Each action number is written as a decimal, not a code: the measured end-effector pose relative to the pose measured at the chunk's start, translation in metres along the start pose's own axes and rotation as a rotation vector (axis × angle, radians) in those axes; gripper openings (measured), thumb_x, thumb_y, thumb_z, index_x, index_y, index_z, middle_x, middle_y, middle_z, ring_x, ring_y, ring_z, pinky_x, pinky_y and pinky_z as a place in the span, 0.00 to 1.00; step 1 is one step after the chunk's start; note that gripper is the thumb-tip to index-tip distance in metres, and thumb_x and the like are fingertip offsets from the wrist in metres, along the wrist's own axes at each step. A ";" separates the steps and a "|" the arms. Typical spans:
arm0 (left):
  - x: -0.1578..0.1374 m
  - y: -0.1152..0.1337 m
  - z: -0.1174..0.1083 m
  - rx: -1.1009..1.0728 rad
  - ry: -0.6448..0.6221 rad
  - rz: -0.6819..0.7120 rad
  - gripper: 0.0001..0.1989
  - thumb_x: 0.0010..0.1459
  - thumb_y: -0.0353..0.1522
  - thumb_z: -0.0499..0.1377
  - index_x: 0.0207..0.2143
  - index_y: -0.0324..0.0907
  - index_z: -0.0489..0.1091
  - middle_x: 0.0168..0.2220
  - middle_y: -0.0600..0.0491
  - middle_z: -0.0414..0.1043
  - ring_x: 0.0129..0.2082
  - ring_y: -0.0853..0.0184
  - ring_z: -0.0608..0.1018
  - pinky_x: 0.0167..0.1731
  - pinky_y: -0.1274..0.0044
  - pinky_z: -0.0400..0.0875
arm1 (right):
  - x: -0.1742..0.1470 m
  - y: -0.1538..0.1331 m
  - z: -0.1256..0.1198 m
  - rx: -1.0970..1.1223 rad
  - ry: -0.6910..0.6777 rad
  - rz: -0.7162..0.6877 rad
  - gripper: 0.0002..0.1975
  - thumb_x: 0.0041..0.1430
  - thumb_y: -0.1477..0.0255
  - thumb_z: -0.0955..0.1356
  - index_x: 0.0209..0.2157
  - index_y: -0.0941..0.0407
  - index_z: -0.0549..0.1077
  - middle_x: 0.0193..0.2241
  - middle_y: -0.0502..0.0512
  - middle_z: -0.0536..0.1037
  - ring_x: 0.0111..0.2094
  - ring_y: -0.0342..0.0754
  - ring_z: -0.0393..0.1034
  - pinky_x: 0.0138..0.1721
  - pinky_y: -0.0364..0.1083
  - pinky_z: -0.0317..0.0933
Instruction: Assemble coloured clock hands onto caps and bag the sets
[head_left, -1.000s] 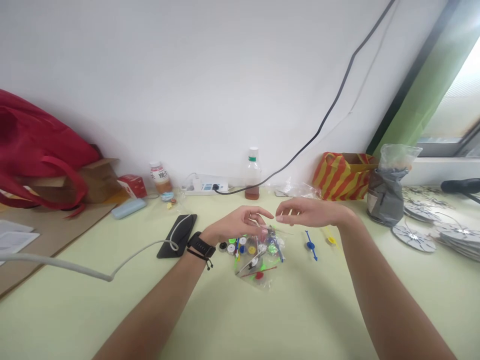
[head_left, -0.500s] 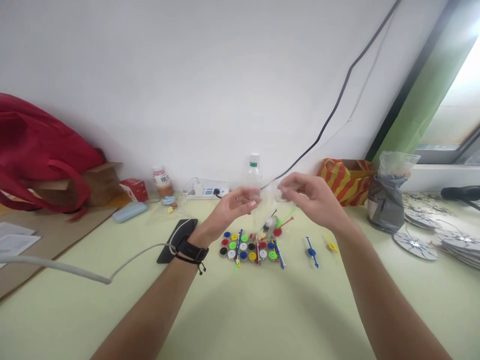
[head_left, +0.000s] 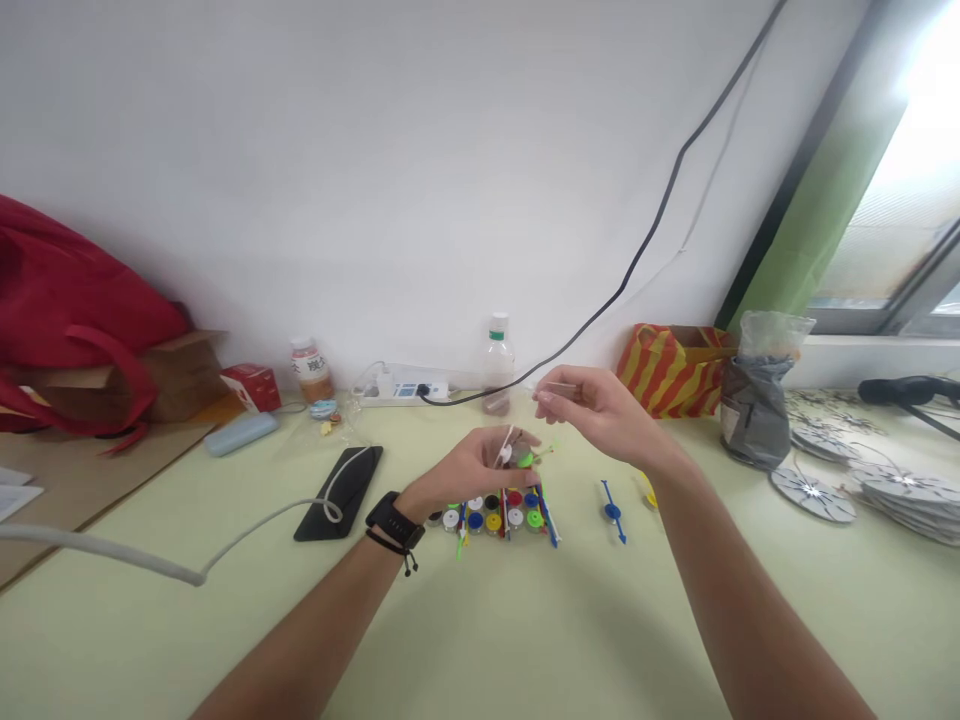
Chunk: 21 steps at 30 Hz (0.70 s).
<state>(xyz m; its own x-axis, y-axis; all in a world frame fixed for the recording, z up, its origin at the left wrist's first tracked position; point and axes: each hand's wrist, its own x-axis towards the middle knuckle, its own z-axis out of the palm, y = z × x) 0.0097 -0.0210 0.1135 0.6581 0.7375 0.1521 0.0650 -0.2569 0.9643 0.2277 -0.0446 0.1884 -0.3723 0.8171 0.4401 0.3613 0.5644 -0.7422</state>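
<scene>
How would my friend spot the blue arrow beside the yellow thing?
Find the red-and-yellow striped bag by the white wall. Come down and slightly left on the pale green table to a blue plastic arrow with a round hub. It's blue, unlike the yellow plastic piece on its right, and lies apart from the crowded colourful plastic pieces on its left.

Between the left arm [head_left: 315, 610] and the right arm [head_left: 739, 570], the table [head_left: 480, 640] left a wide open lane at bottom centre. Mid-frame, the left hand [head_left: 465, 470] overhung the discs [head_left: 493, 522], whose lower edge could be reached from below. A gap parted it from the right hand [head_left: 600, 405]. Right of centre, the blue pointer [head_left: 612, 511] stood in the way, with passage between it and the discs. The phone [head_left: 341, 495] and cable [head_left: 112, 552] obstructed the left; the bottle [head_left: 498, 360] blocked upper centre.
</scene>
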 end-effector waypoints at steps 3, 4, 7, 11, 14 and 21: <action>0.000 -0.002 0.002 -0.006 -0.011 -0.061 0.20 0.55 0.41 0.71 0.46 0.40 0.77 0.34 0.50 0.80 0.35 0.63 0.82 0.35 0.76 0.73 | 0.002 0.001 0.000 -0.078 0.057 -0.024 0.13 0.64 0.60 0.69 0.43 0.55 0.74 0.37 0.56 0.81 0.37 0.49 0.74 0.40 0.48 0.68; 0.000 -0.002 0.002 -0.004 -0.005 -0.069 0.20 0.54 0.41 0.71 0.45 0.39 0.77 0.34 0.50 0.80 0.34 0.64 0.82 0.34 0.77 0.73 | 0.002 0.002 -0.002 -0.089 0.069 -0.025 0.14 0.64 0.59 0.68 0.43 0.55 0.74 0.37 0.56 0.81 0.37 0.49 0.74 0.40 0.48 0.68; 0.001 -0.007 -0.001 -0.042 0.018 -0.105 0.21 0.52 0.40 0.73 0.45 0.39 0.77 0.35 0.49 0.81 0.36 0.63 0.82 0.34 0.77 0.73 | 0.000 0.016 -0.021 -0.147 0.094 0.025 0.16 0.67 0.57 0.65 0.41 0.55 0.74 0.33 0.56 0.80 0.35 0.49 0.74 0.38 0.47 0.68; 0.003 -0.017 -0.006 -0.249 0.127 -0.173 0.26 0.49 0.38 0.75 0.48 0.38 0.74 0.41 0.45 0.81 0.41 0.60 0.83 0.43 0.70 0.77 | -0.011 0.066 -0.048 -0.468 -0.052 0.350 0.13 0.62 0.59 0.68 0.35 0.56 0.75 0.32 0.57 0.79 0.29 0.48 0.74 0.30 0.46 0.65; 0.004 -0.024 -0.008 -0.292 0.148 -0.206 0.26 0.47 0.36 0.76 0.47 0.38 0.74 0.41 0.44 0.80 0.42 0.60 0.83 0.42 0.71 0.76 | -0.020 0.112 -0.044 -0.497 -0.402 0.805 0.11 0.51 0.66 0.74 0.33 0.56 0.74 0.29 0.56 0.80 0.24 0.48 0.75 0.26 0.45 0.65; 0.005 -0.031 -0.007 -0.200 0.136 -0.234 0.24 0.48 0.40 0.75 0.44 0.38 0.74 0.36 0.47 0.81 0.33 0.66 0.82 0.31 0.78 0.73 | -0.017 0.145 -0.015 -0.341 -0.550 0.842 0.08 0.38 0.77 0.75 0.24 0.57 0.75 0.21 0.52 0.79 0.26 0.50 0.77 0.27 0.42 0.68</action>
<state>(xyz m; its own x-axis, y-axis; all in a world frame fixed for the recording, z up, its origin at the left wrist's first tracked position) 0.0054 -0.0048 0.0858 0.5356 0.8421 -0.0634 0.0451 0.0465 0.9979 0.2991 0.0255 0.0810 -0.1956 0.8423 -0.5022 0.8714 -0.0856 -0.4830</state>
